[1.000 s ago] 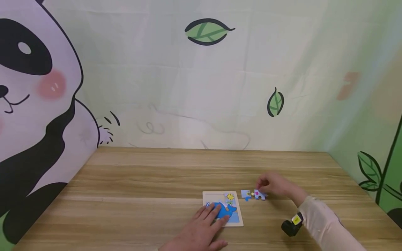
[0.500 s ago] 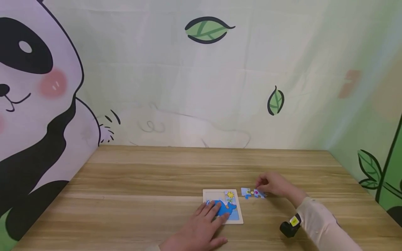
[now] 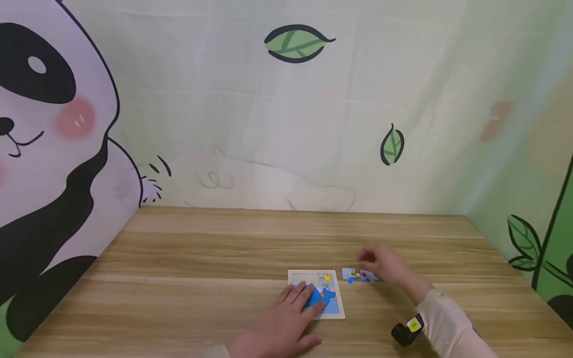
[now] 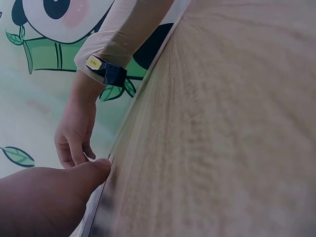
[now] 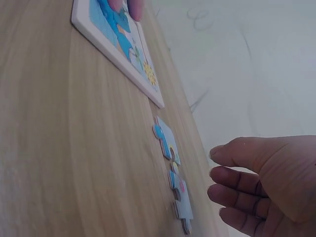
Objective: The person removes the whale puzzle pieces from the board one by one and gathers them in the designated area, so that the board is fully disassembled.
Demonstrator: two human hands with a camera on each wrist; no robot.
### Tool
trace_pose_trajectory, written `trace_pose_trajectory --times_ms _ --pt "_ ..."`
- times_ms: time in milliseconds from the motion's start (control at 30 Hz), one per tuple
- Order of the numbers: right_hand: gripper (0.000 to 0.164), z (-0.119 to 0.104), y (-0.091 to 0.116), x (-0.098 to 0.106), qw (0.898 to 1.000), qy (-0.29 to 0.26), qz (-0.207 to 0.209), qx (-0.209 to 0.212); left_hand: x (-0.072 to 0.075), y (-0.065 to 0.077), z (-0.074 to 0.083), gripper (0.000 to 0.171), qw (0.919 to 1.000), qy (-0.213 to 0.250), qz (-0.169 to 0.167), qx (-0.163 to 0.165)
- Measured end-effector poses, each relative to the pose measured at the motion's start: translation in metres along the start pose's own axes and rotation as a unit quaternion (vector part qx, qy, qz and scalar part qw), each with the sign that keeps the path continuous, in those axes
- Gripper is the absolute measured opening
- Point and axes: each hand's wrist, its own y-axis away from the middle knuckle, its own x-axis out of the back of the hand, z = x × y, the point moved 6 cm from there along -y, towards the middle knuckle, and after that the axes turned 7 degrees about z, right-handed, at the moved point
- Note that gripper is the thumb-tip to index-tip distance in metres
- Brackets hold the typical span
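Note:
A square jigsaw board (image 3: 342,303) with a pale frame shows a blue whale and a yellow sun; its upper left part is a bare recess. My left hand (image 3: 279,323) lies across the board with straight fingers, covering part of the whale. Just right of the board lie two jigsaw pieces, a light blue one (image 3: 347,273) and another with a pink spot (image 5: 182,197), end to end on the table. Over them hovers my right hand (image 3: 387,265). In the right wrist view its fingers are loosely bent, with the thumb apart and nothing between them.
The wooden table (image 3: 201,283) reaches back to a pale cloth wall (image 3: 224,124) printed with a panda and leaves. A black camera (image 3: 405,334) is strapped under the right sleeve, low over the tabletop.
My right hand has let go of the pink-spotted piece and shifted slightly left and up from it. The left hand stays on the board.

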Motion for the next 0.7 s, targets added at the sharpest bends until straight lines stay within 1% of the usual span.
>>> trace_pose_trajectory --times_ms 167,333,533,633,700 --pt "0.008 -0.007 0.003 -0.001 1.0 -0.006 0.016 0.023 0.002 -0.005 0.004 0.062 0.9993 -0.017 0.029 -0.016" --pt "0.009 -0.012 0.003 -0.006 0.999 -0.011 0.029 0.044 0.001 -0.01 0.006 0.06 0.9966 -0.041 0.061 -0.037" --pt "0.013 -0.017 0.004 -0.018 0.998 -0.039 0.018 0.047 -0.001 -0.015 0.007 0.056 0.9937 -0.059 0.082 -0.05" --pt "0.014 -0.021 0.004 -0.022 0.996 -0.055 0.013 0.063 0.0 -0.015 0.007 0.055 0.992 -0.07 0.089 -0.055" --pt "0.014 -0.024 0.004 -0.023 0.995 -0.062 0.012 0.074 -0.001 -0.016 0.008 0.055 0.9922 -0.071 0.086 -0.056"
